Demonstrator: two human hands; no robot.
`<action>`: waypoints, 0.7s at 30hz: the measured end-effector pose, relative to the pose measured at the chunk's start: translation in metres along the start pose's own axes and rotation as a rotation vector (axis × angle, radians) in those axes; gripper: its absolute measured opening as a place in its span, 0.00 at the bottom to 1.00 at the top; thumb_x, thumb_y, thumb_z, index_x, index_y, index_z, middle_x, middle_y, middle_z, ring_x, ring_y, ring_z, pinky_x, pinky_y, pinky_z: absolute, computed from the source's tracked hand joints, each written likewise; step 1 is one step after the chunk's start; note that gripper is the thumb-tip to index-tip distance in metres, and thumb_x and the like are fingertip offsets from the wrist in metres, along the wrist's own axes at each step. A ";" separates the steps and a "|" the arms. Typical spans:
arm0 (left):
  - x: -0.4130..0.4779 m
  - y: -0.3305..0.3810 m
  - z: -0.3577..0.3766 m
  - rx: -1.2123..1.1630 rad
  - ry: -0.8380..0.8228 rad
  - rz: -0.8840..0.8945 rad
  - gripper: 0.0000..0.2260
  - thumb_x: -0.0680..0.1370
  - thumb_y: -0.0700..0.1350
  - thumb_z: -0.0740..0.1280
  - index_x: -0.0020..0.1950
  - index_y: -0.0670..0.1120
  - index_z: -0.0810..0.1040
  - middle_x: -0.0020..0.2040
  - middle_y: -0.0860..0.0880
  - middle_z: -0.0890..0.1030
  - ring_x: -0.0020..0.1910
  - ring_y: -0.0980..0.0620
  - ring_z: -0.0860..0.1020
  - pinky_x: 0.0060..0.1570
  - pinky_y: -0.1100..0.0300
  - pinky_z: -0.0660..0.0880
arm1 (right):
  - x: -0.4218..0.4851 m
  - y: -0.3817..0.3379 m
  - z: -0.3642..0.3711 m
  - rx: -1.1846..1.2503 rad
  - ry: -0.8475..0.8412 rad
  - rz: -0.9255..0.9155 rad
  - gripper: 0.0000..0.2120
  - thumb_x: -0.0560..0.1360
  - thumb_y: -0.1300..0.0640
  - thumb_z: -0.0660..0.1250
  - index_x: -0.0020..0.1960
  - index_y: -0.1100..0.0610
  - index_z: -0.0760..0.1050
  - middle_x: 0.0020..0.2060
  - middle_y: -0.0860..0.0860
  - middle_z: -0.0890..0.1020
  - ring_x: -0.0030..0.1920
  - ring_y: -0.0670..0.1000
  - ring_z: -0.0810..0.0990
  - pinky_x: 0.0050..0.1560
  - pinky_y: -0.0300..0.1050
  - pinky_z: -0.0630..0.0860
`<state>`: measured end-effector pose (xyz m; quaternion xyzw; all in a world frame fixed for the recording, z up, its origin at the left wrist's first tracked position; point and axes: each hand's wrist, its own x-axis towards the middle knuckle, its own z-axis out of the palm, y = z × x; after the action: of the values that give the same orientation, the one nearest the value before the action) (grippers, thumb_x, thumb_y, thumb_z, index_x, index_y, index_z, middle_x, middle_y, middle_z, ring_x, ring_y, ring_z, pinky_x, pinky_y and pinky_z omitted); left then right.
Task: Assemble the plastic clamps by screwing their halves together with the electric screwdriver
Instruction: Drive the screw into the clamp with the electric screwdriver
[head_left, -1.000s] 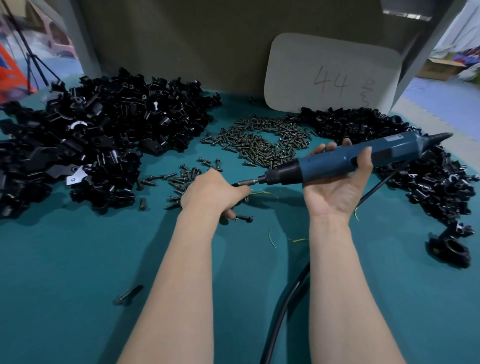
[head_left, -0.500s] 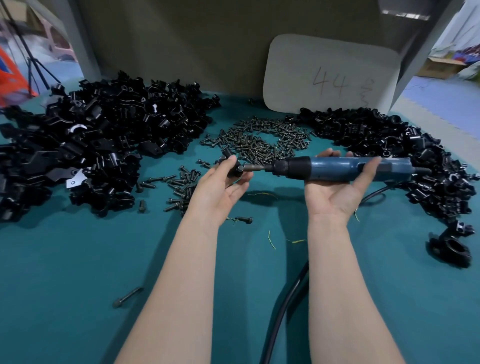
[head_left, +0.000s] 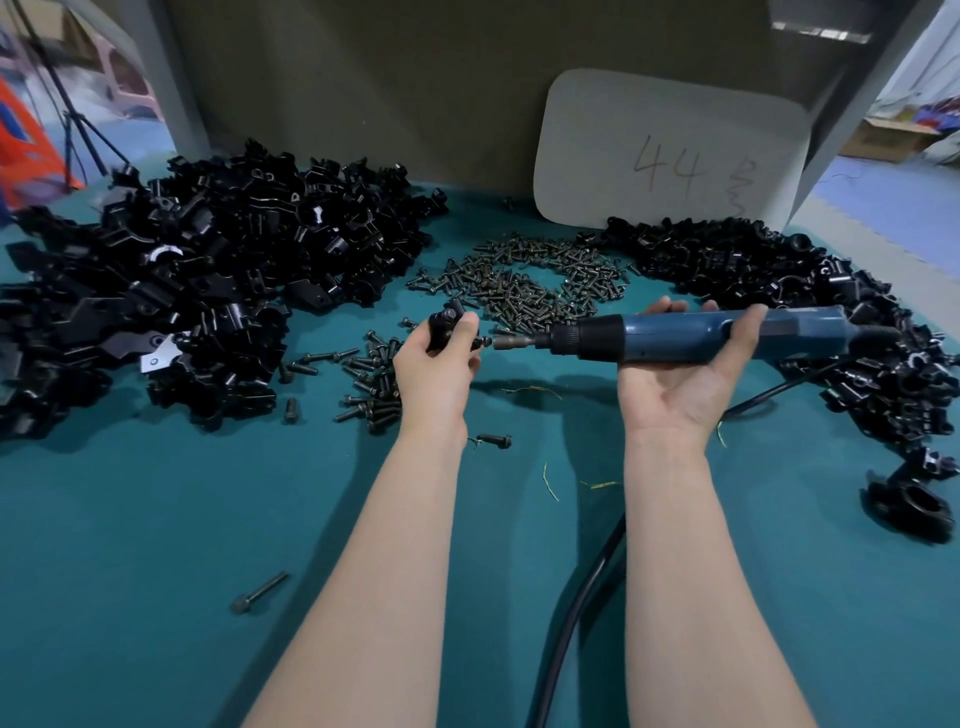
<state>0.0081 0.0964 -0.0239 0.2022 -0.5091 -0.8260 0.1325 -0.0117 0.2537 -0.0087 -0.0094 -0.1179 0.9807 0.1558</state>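
Clamp (head_left: 444, 325), a small black plastic piece, is held above the middle of the desk (head_left: 156, 545) in the left hand (head_left: 436, 364), whose fingers curl tightly round it. Smooth teal cloth covers the desk, which is backed by a plain grey-green panel (head_left: 363, 78); blue floor (head_left: 883, 192) shows past the right edge. A pale rounded card (head_left: 670, 150) marked "44" leans at the far edge. Glossy, angular clamp halves (head_left: 208, 280) are heaped toward the far-left corner, and another heap (head_left: 779, 280) lies along the right edge. Dull metal screws (head_left: 530, 280) lie scattered between them. The right hand (head_left: 680, 374), palm up, wraps thumb and fingers round the blue cylindrical electric screwdriver (head_left: 727, 338), which lies level with its bit pointing at the clamp. Its black cable (head_left: 576, 613) trails toward the near edge.
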 end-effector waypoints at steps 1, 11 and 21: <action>0.000 -0.001 0.001 0.048 0.022 0.044 0.06 0.78 0.44 0.68 0.42 0.48 0.77 0.41 0.49 0.77 0.41 0.51 0.74 0.48 0.59 0.76 | -0.001 0.001 0.000 -0.012 -0.001 -0.009 0.12 0.75 0.47 0.68 0.46 0.56 0.73 0.32 0.51 0.81 0.33 0.51 0.81 0.40 0.43 0.79; 0.001 -0.010 0.001 0.234 0.114 0.223 0.04 0.78 0.46 0.69 0.44 0.49 0.77 0.35 0.53 0.77 0.34 0.54 0.73 0.39 0.62 0.69 | -0.004 0.007 0.005 -0.080 0.031 -0.005 0.12 0.75 0.46 0.68 0.46 0.55 0.72 0.31 0.50 0.81 0.35 0.50 0.81 0.41 0.41 0.79; 0.002 -0.013 0.003 0.190 0.149 0.232 0.06 0.78 0.46 0.69 0.41 0.53 0.77 0.35 0.54 0.77 0.34 0.56 0.73 0.38 0.64 0.68 | -0.006 0.011 0.007 -0.172 0.061 -0.034 0.11 0.76 0.45 0.66 0.45 0.52 0.72 0.31 0.48 0.80 0.38 0.48 0.79 0.42 0.41 0.79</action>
<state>0.0046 0.1036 -0.0348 0.2143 -0.5938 -0.7360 0.2445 -0.0093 0.2403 -0.0042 -0.0505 -0.1971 0.9634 0.1747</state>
